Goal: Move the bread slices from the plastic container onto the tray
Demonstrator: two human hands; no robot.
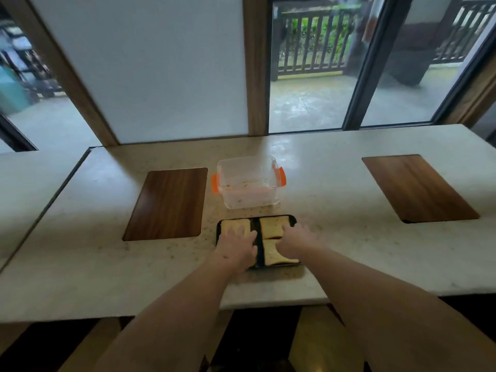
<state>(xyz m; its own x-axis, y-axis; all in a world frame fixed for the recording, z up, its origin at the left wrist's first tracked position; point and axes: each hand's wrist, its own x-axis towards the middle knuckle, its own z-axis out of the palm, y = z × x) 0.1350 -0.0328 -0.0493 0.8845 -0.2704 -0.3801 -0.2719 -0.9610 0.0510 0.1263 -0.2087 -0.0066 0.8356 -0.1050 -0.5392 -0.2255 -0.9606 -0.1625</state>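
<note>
A black tray lies on the counter in front of me with bread slices on it. One slice lies at the back left, another slice at the back right, and a third slice at the front right. My left hand lies flat over the tray's left half, fingers spread on the bread there. My right hand rests on the right slices, fingers curled at their edges. Behind the tray stands the clear plastic container with orange clips; only crumbs show inside it.
Two dark wooden boards are set in the pale counter, one board at the left, the other board at the right. A white panel and windows rise behind the counter. The counter's front edge runs just below my forearms.
</note>
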